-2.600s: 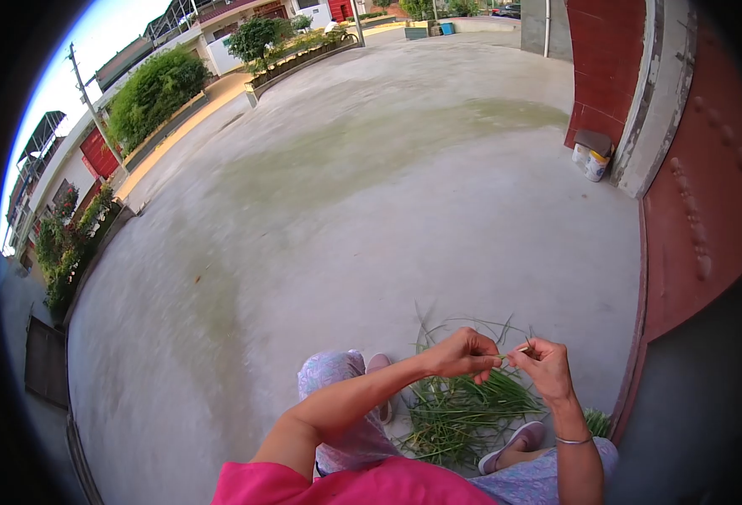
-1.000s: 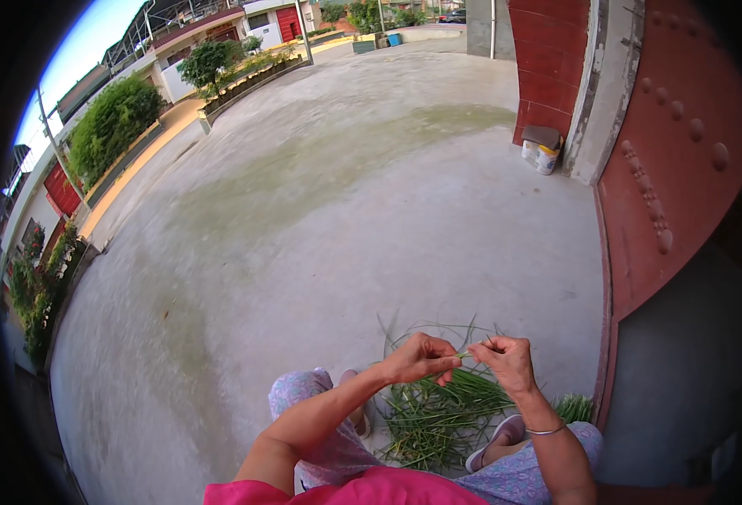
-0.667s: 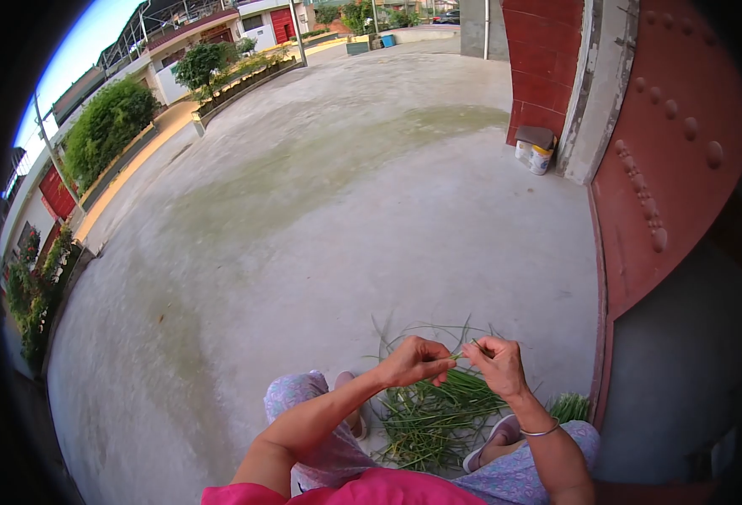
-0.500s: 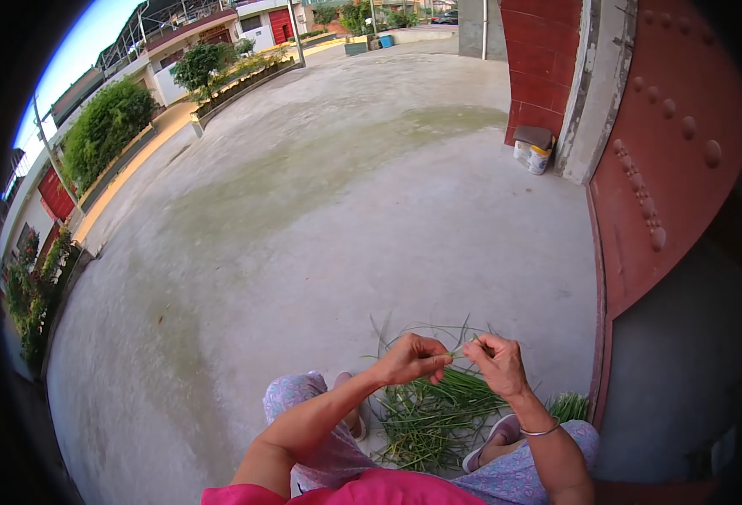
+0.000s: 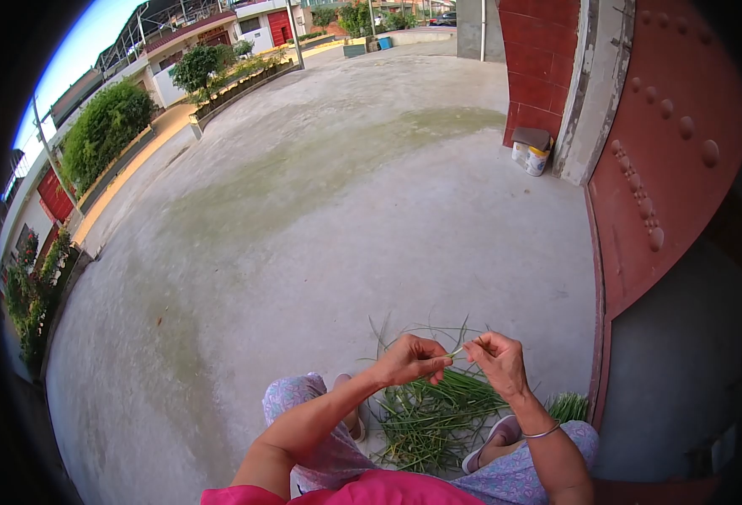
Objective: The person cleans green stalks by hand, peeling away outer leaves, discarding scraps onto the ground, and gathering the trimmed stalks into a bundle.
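Above a pile of long green chives [image 5: 430, 417] on the concrete, both my hands are raised close together. My left hand [image 5: 414, 359] is closed in a pinch on a thin chive [image 5: 457, 352], whose pale end spans the small gap between the hands. Thumb and fingers of my right hand [image 5: 499, 364] are pinched at that pale end. A bracelet circles my right wrist. The loose chives spread between my two shoes, some blades sticking out at the far side. A neater bunch of chives [image 5: 568, 407] rests beyond my right leg, by the door sill.
A red metal door [image 5: 661, 151] stands on the right, with a dark interior beyond its sill. Near the red-tiled pillar [image 5: 541, 67] sit small white buckets [image 5: 531, 160] under a dark cover. Concrete ground [image 5: 320, 227] stretches ahead to planters with bushes [image 5: 106, 135] and buildings.
The hands stay almost in place over the pile. More of the chive's pale end shows between my fingertips, with my right hand marginally farther right.
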A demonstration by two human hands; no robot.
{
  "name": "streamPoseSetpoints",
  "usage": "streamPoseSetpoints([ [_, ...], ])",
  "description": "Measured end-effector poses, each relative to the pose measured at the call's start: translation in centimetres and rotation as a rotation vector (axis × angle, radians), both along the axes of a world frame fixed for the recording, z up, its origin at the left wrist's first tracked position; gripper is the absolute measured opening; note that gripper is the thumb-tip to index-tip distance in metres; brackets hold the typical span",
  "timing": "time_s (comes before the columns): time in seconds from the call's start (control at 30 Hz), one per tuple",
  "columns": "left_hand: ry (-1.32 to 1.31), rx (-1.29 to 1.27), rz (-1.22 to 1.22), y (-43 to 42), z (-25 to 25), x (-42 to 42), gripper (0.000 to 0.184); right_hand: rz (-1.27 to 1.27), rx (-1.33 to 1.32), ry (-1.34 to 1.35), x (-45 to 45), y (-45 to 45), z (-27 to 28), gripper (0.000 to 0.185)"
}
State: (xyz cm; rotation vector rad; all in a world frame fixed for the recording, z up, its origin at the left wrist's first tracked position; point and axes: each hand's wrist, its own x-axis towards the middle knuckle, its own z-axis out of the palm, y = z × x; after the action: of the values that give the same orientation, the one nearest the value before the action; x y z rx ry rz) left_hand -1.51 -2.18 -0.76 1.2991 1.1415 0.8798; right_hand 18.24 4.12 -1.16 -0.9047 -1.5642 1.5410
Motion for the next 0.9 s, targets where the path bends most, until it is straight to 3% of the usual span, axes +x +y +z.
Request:
streamPoseSetpoints([
  [0.9, -0.272, -0.122, -0.068, -0.3, 0.8, 0.2, 0.022, 0.004, 0.099, 0.106, 0.2, -0.2, 0.4, 0.013],
])
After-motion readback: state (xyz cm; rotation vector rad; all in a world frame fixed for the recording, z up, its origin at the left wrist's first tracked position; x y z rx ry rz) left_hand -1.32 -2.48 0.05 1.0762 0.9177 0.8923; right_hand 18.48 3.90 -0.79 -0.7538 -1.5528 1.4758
